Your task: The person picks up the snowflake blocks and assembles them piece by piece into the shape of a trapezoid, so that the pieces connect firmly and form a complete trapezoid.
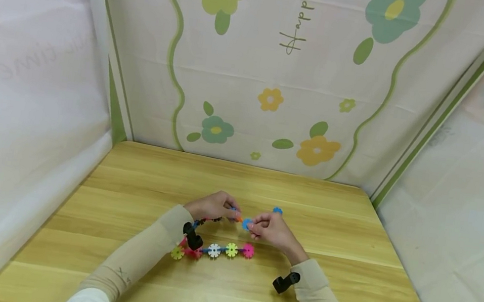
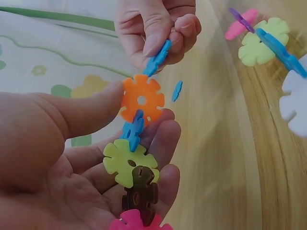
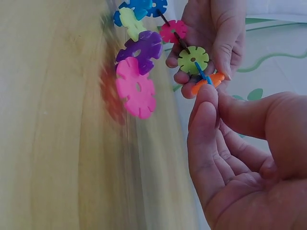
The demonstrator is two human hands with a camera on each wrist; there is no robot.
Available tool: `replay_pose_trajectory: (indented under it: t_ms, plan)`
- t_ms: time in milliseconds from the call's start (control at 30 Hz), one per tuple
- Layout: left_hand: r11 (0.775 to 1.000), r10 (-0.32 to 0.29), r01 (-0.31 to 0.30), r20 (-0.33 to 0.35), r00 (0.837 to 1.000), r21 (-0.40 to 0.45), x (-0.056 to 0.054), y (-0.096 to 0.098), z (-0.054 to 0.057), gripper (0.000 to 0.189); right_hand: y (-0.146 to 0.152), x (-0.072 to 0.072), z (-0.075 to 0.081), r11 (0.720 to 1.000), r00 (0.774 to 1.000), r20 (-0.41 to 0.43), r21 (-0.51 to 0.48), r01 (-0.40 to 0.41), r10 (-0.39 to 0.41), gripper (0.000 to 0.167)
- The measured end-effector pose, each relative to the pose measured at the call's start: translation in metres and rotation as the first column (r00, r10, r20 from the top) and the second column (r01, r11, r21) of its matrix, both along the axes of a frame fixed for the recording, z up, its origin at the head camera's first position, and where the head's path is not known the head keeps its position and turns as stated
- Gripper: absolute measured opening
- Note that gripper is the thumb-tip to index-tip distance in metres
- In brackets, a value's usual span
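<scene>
Notched plastic flower discs are joined into one long chain. My left hand (image 1: 216,206) pinches the orange disc (image 2: 152,91) near one chain end, thumb on one side and fingers behind. Below it, a blue disc (image 2: 133,132), a yellow-green disc (image 2: 115,155), a dark brown disc (image 2: 139,194) and a pink disc run along the palm. With thumb and forefinger, my right hand (image 1: 275,231) pinches another blue disc (image 2: 157,60), its edge right at the orange disc's rim. In the right wrist view, fingertips mostly hide that blue disc.
The chain's other end lies on the wooden table (image 1: 222,301), with a white disc (image 1: 210,252), a yellow-green disc and a pink disc (image 1: 248,251). A single loose blue disc (image 1: 277,210) lies beyond my right hand. Printed fabric walls (image 1: 244,64) enclose the table's back and sides.
</scene>
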State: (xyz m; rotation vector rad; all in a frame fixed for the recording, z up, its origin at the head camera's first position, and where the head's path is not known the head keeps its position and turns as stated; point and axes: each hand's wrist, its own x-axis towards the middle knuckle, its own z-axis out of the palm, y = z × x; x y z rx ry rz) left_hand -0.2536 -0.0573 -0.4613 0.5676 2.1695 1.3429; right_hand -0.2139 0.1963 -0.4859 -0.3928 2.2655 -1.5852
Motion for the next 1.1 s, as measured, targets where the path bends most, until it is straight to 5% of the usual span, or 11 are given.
replay_pose_trajectory:
  t_ms: [633,867,1100]
  plan:
    - [0.996,0.086,-0.086,-0.053,0.995,-0.01,0.015,0.015,0.008,0.017,-0.012,0.005,0.007,0.985,0.986,0.017,0.067,0.162,-0.163,0.01]
    - [0.999,0.04,-0.04,-0.078,0.996,-0.003,0.015,0.016,0.008,0.019,-0.016,0.002,0.01,0.981,0.984,-0.009,0.081,0.176,-0.175,0.008]
    - [0.998,-0.054,0.051,-0.087,0.995,-0.038,0.003,0.006,0.004,0.024,-0.002,-0.001,0.014,0.994,0.997,-0.033,0.076,0.073,-0.071,0.025]
